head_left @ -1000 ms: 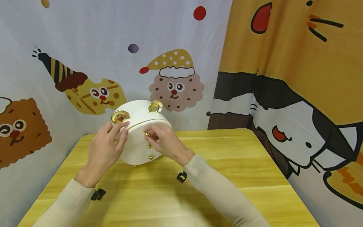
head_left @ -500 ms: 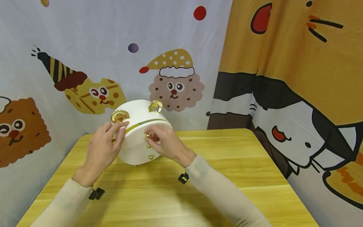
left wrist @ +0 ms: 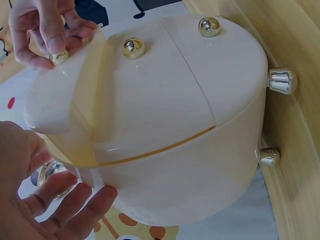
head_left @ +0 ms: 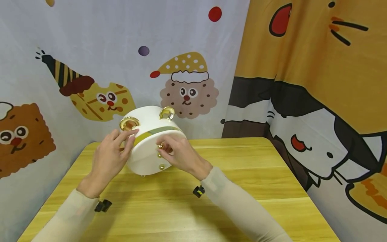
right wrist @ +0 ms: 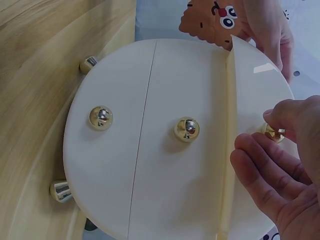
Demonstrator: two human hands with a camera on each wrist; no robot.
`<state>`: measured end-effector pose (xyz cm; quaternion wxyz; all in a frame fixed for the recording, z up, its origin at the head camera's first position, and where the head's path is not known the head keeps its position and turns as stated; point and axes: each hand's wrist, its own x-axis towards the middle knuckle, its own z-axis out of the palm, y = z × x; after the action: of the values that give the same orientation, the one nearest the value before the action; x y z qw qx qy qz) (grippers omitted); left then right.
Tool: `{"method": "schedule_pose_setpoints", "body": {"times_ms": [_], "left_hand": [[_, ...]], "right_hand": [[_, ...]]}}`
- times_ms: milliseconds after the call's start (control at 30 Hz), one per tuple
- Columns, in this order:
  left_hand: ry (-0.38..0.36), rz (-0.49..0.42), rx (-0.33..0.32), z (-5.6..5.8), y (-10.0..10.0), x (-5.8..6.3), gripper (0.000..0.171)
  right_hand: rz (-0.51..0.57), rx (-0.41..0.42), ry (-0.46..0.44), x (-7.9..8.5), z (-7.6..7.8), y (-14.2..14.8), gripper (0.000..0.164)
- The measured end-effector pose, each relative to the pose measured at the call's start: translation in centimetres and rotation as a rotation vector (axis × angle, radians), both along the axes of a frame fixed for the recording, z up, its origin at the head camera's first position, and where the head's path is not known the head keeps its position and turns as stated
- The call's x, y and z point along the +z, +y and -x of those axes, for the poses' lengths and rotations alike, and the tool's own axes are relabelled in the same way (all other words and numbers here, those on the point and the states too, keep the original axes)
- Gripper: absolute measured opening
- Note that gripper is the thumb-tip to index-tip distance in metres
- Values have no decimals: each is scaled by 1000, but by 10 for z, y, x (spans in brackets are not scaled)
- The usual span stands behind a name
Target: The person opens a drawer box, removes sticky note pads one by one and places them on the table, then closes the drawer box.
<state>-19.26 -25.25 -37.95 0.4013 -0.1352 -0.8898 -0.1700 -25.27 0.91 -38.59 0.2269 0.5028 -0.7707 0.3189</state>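
Observation:
A white, round-faced jewelry box (head_left: pixel 148 116) with drawers stands on the table, with two gold rings like ears on top. My right hand (head_left: pixel 179 153) pinches the gold knob (right wrist: pixel 272 132) of the top drawer (left wrist: pixel 55 102) between thumb and fingers. That drawer sticks partly out of the box, showing a gap behind its front. In the head view my left hand (head_left: pixel 110 154) is at the box's left side, below one gold ring (head_left: pixel 129 123); its fingers rest extended against the wall. Below, the middle knob (right wrist: pixel 186 129) and lowest knob (right wrist: pixel 101 118) sit on drawers flush with the box.
Short gold feet (right wrist: pixel 62 191) hold the box up on the wood-grain table (head_left: pixel 248 174). Close behind the table hangs a curtain (head_left: pixel 99 40) printed with cartoon snacks, and another with a cat drawing (head_left: pixel 308 134) hangs at the right.
My right hand has drawn the top drawer outward by its knob, toward me and slightly down; the gap behind its front has widened. My left hand stays at the box's side.

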Motion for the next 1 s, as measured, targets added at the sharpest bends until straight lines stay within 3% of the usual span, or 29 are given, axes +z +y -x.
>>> {"method": "schedule_pose_setpoints", "body": {"times_ms": [1000], "left_hand": [[-16,2,10,-2,2,0,27]], "right_hand": [[6,14,33,3,-12,11,16]]}}
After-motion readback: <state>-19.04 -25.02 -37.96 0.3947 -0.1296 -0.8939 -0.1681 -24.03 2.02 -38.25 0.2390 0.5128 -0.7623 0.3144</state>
